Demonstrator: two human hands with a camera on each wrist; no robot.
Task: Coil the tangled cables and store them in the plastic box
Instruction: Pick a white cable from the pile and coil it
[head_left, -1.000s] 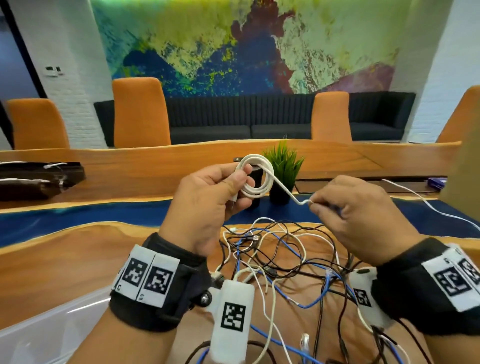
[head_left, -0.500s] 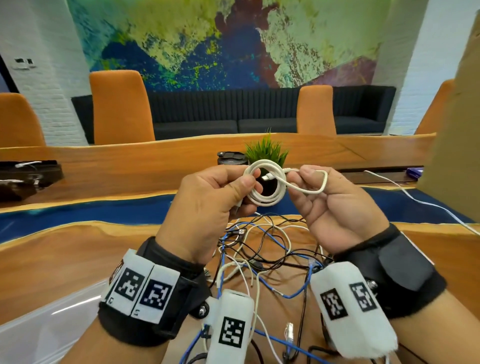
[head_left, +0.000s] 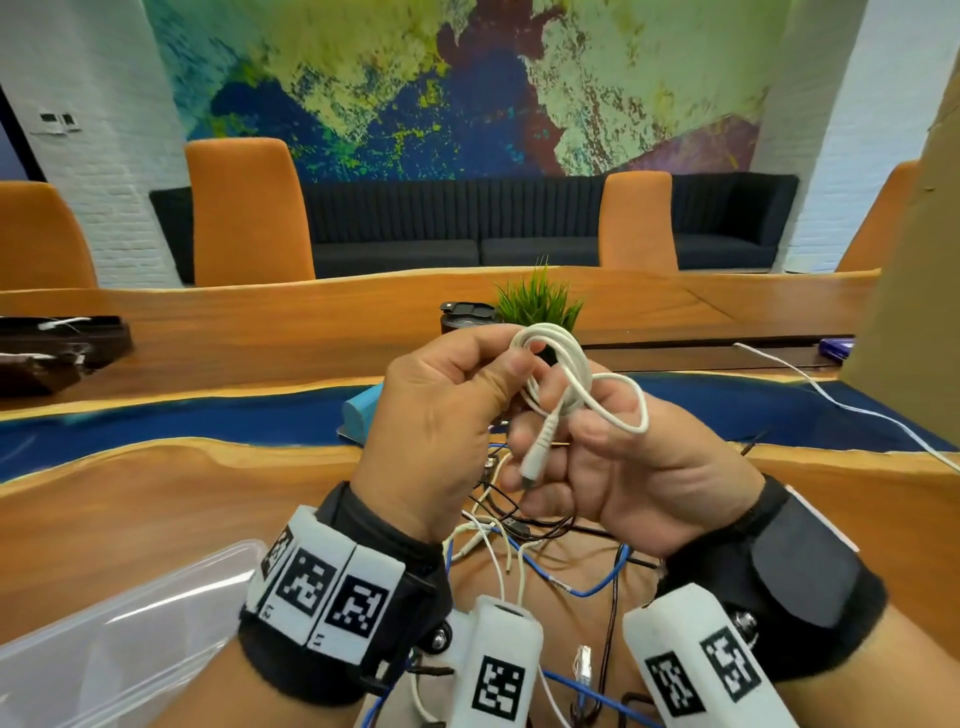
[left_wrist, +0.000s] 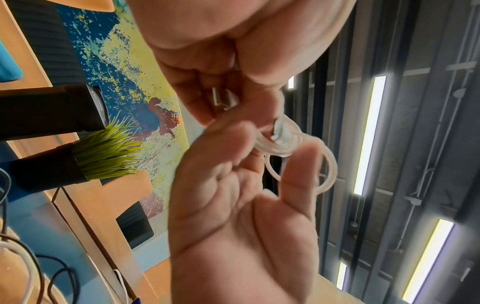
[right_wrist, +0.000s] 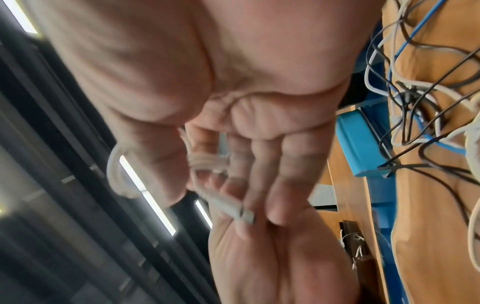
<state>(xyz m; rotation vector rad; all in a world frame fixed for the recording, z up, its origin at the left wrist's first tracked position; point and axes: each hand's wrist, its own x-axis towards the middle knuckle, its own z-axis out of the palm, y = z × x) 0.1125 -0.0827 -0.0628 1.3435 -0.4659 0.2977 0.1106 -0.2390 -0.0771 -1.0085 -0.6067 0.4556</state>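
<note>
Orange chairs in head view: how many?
4. One at far left, one left of centre, one right of centre, and one at far right, partly hidden behind a cardboard panel. More may be hidden.

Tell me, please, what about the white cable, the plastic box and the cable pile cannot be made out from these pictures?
- White cable: where the left hand pinches the coil is hidden by its fingers in the head view; blurred in the right wrist view.
- Right hand: its exact hold on the tail is unclear, fingers overlapping.
- Plastic box: cut off by the head view's lower left edge; contents not readable.
- Tangled cables: mostly covered by both wrists.
</note>
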